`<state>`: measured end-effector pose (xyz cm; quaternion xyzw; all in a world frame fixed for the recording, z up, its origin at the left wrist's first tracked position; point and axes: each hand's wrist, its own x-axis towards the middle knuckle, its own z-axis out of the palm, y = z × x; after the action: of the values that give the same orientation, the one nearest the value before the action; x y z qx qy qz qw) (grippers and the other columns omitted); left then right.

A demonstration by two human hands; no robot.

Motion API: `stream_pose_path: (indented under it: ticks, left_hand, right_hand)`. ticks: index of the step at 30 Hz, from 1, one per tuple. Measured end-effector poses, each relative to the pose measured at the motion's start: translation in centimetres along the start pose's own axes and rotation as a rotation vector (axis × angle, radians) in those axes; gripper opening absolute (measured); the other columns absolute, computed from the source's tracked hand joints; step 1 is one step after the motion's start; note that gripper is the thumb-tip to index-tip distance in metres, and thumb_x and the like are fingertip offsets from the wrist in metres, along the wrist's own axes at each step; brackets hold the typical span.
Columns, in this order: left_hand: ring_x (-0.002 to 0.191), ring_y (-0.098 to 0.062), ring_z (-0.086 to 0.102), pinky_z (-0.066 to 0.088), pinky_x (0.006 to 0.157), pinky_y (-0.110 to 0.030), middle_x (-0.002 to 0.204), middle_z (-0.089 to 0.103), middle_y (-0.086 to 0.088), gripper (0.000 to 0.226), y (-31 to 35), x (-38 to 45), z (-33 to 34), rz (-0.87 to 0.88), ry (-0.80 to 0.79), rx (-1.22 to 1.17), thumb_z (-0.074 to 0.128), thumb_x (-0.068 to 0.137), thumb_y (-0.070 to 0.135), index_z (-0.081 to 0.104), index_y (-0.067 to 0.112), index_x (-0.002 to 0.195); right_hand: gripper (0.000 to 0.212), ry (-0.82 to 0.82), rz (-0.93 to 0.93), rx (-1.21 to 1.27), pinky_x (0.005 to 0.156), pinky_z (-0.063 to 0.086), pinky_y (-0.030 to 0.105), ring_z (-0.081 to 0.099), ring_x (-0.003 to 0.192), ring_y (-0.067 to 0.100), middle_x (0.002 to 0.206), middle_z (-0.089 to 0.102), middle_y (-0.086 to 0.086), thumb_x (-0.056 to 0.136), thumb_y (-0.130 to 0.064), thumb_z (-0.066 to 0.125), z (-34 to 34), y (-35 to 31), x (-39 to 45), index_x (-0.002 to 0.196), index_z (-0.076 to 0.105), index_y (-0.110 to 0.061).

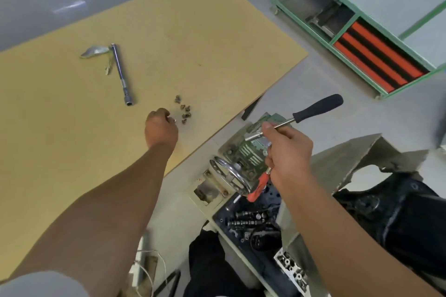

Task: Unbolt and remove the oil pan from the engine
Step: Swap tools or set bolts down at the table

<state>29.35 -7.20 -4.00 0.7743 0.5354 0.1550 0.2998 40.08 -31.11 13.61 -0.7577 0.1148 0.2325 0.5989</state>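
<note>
Loose bolts gathered on a fibreboard counter

Small dark bolts (183,111) lie clustered on the matte tan counter (217,38); the left hand (161,128), fingers curled, pinches something small and shiny just beside them. The right hand (287,152) grips a slim chrome ratchet (311,113) with black ribbed handle, above the dark, greasy engine (398,214).

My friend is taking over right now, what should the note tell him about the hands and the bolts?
Left hand: curled over the brown board, pinching what looks like a bolt beside the pile of loose bolts.
Right hand: holds a black-handled socket driver and an orange-handled tool above the engine stand.
A long socket wrench lies farther out on the board.
Done: several bolts are out.
Left: set this bolt down; the oil pan cannot be clearly picked out here, so check for remaining bolts before lifting it off.
</note>
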Motion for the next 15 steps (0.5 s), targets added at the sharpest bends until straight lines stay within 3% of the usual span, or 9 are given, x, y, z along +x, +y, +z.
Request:
stream_pose_path:
  ticks: [3,5,7,9,12,15]
  left_hand:
    - [0.084,-0.026,0.067,0.049,0.074,-0.032,0.093,0.073,-0.009,0.015,3.6,-2.0,-0.6,0.075,-0.023,-0.215,0.061,0.1,0.015,0.073,0.009,0.106]
    - [0.069,-0.007,0.061,0.048,0.068,-0.033,0.084,0.071,0.003,0.011,8.6,-4.5,-1.0,0.268,-0.25,-0.399,0.064,0.1,0.017,0.073,0.023,0.097]
    - [0.064,-0.005,0.059,0.05,0.064,-0.038,0.09,0.073,0.001,0.013,14.6,-7.8,-1.5,0.436,-0.545,-0.57,0.064,0.1,0.021,0.072,0.03,0.106]
    - [0.066,-0.009,0.062,0.053,0.062,-0.033,0.092,0.075,0.001,0.019,20.6,-11.4,-2.0,0.616,-0.76,-0.677,0.059,0.101,0.023,0.071,0.025,0.116]
    - [0.064,-0.006,0.062,0.05,0.061,-0.021,0.081,0.072,0.002,0.023,28.9,-16.9,-2.7,0.87,-0.944,-0.711,0.053,0.106,0.015,0.072,0.012,0.119]
    - [0.072,0.002,0.065,0.05,0.066,-0.015,0.085,0.071,0.018,0.027,35.7,-22.7,-3.3,1.044,-1.112,-0.723,0.049,0.107,0.008,0.065,0.01,0.129]
  right_hand:
    - [0.005,-0.004,-0.037,0.015,0.044,0.033,0.025,0.032,0.043,0.011,0.055,0.052,-0.003,0.09,-0.012,0.079,-1.8,-0.4,-0.5,0.086,0.08,-0.011]
    - [0.008,-0.003,-0.094,0.023,0.049,0.037,0.022,0.042,0.043,0.003,0.062,0.063,-0.004,0.09,-0.011,0.079,-3.4,-1.0,-1.2,0.082,0.08,-0.013]
    - [0.009,0.01,-0.17,0.046,0.054,0.039,0.021,0.047,0.043,0.001,0.061,0.064,-0.008,0.089,-0.011,0.079,-5.5,-2.1,-1.8,0.081,0.08,-0.013]
    - [0.01,0.041,-0.276,0.039,0.056,0.039,0.023,0.05,0.045,0.002,0.056,0.061,-0.012,0.089,-0.013,0.079,-8.5,-3.7,-2.4,0.08,0.08,-0.015]
    - [0.012,0.129,-0.469,-0.003,0.062,0.047,0.026,0.059,0.055,0.004,0.062,0.069,-0.008,0.089,-0.015,0.079,-14.7,-6.4,-4.0,0.078,0.081,-0.02]
    - [0.016,0.217,-0.627,0.005,0.056,0.051,0.017,0.065,0.054,0.005,0.067,0.074,0.0,0.09,-0.01,0.077,-22.5,-8.4,-6.6,0.08,0.081,-0.022]
